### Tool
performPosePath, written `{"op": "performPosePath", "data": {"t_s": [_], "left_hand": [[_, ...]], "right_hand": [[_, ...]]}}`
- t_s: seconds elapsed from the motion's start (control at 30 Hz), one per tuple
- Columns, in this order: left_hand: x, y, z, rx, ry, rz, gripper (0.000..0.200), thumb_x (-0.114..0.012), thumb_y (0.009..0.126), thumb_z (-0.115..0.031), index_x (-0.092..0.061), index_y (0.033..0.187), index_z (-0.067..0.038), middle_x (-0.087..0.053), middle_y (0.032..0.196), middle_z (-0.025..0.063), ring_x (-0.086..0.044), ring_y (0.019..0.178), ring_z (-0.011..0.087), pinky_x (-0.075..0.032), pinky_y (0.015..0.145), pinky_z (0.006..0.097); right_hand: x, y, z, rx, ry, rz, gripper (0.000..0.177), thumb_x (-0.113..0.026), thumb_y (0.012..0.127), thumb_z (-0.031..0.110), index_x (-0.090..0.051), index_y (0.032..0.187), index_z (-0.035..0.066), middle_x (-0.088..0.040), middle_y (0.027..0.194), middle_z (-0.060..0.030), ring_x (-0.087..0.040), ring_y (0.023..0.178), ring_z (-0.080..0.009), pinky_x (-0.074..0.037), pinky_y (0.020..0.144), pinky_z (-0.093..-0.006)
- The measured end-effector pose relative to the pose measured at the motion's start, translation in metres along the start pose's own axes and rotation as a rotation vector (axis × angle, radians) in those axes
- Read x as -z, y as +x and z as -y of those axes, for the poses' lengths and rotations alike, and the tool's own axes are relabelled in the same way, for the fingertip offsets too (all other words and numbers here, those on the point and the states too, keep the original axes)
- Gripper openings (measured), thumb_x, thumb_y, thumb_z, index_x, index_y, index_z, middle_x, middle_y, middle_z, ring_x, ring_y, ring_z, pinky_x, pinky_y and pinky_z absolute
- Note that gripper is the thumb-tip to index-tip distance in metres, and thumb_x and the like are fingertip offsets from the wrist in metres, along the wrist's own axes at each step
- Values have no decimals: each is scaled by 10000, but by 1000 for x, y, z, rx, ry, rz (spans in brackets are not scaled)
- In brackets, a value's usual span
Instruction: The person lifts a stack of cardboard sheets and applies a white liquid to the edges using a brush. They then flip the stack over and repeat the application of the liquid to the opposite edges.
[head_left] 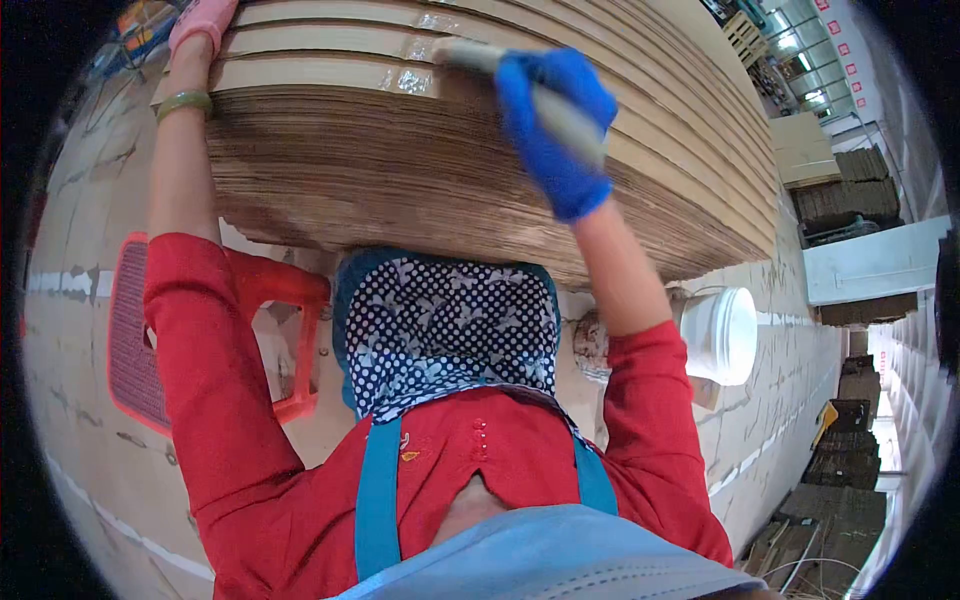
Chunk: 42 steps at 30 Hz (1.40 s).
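Note:
My right hand [560, 125], in a blue glove, is closed round the handle of a brush [568, 128], which is blurred by motion. The brush's tip reaches left over the pale edge strips of a tall stack of cardboard sheets [400, 165]. Wet, shiny patches [410, 80] show on those strips near the tip. At the upper left my left hand [205, 18], in a pink glove, lies at the left end of the strips. Its fingers are partly cut off by the view's edge, so their hold cannot be made out.
A red stool [140, 340] stands on the floor at the left. On the right, below the stack, is a white bucket [735, 335], with a stained container [592, 345] beside it. Further cardboard stacks [840, 480] line the far right.

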<state>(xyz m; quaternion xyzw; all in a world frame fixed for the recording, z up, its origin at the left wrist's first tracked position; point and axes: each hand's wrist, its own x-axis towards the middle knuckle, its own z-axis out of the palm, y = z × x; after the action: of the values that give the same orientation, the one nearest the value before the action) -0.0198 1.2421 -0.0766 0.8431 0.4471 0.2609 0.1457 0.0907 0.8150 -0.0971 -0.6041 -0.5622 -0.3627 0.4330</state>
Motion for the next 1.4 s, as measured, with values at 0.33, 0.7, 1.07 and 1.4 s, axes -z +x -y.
{"op": "performPosePath", "data": {"t_s": [0.33, 0.7, 1.07, 1.4], "left_hand": [[0, -15, 0, 0, 5, -28, 768, -502, 808, -539, -266, 1385, -91, -514, 1218, 183, -525, 1060, 275, -412, 892, 430], [2, -12, 1, 4, -3, -86, 747, -456, 809, -566, -345, 1342, -55, -493, 1237, 217, -479, 1138, 294, -358, 954, 389], [-16, 19, 13, -42, -37, -138, 768, -408, 801, -602, -424, 1293, -13, -468, 1262, 244, -429, 1213, 317, -314, 1008, 360], [-17, 22, 18, -90, -75, -140, 796, -401, 796, -616, -449, 1259, 29, -453, 1281, 237, -408, 1226, 329, -308, 1009, 372]], "right_hand": [[23, -3, 4, -195, 134, -60, 94, -669, 713, 70, -581, 682, 73, -575, 645, -72, -550, 555, -239, -453, 548, -292], [1, 62, -13, -56, 86, 121, 32, -652, 773, 45, -629, 761, 27, -605, 699, -56, -577, 617, -167, -457, 575, -269], [23, 19, 15, 61, 305, 329, 36, -654, 771, 51, -627, 786, 32, -605, 696, -62, -585, 616, -187, -469, 574, -274], [27, 133, -140, -666, 611, 474, 140, -635, 800, 197, -610, 744, 71, -587, 650, -29, -516, 532, -124, -416, 496, -285]]}}
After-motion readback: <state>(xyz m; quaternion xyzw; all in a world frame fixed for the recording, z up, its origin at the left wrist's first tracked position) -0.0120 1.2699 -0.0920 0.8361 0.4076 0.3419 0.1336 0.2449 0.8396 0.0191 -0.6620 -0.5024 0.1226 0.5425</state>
